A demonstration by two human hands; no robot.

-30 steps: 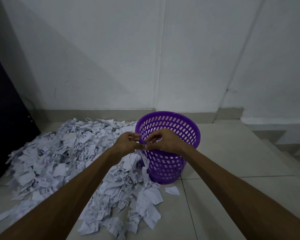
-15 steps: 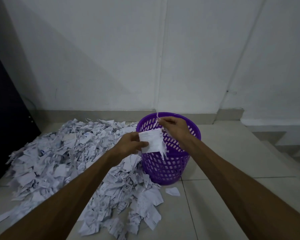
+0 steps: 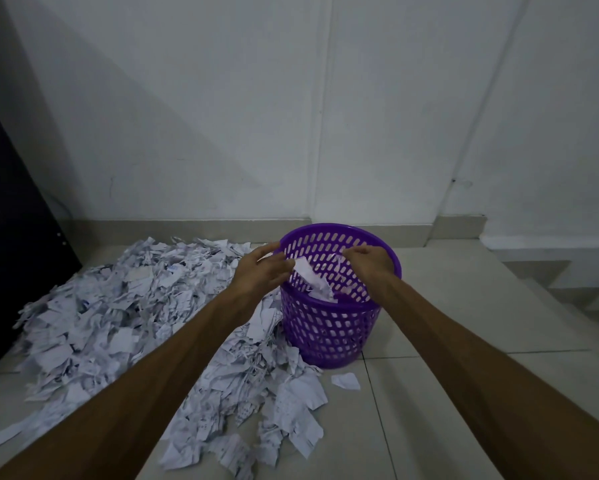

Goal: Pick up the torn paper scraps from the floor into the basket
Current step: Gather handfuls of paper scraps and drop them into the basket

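Below the hands: loose scrap (image 3: 346,381) on the floor tile (image 3: 429,410), missed by the heap
Left of left hand: scrap pile (image 3: 125,317), close for short reaches
Left hand (image 3: 261,271): fingers spread, releasing a paper piece (image 3: 312,278) over the basket (image 3: 329,327)
Right hand (image 3: 369,263): over the rim; whether it pinches anything, cannot tell
Beyond: wall (image 3: 291,116)
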